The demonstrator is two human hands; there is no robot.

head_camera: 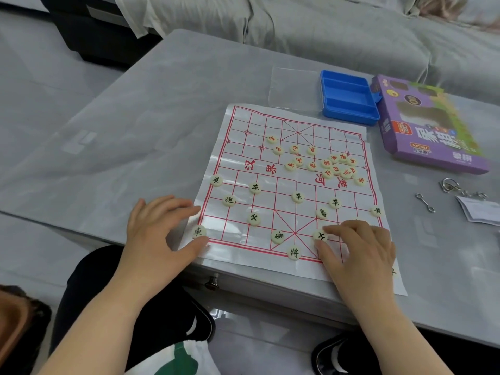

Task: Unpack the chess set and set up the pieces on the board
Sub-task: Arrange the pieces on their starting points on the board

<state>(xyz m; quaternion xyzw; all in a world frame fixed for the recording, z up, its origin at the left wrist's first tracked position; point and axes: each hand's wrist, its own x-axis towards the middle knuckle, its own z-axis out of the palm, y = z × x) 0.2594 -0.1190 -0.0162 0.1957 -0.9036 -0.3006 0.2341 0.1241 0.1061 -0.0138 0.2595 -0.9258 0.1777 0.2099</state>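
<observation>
At rt hand (359, 247) fingertips — blk piece (321, 235)

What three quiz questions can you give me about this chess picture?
1. True or false: the red-lettered pieces lie jumbled on the far half of the paper board.
2. The right hand touches: A. the blue tray B. the black 士 piece
3. Fill in: the game box beside the blue tray is ____.
Key: 1 true; 2 B; 3 purple.
</observation>
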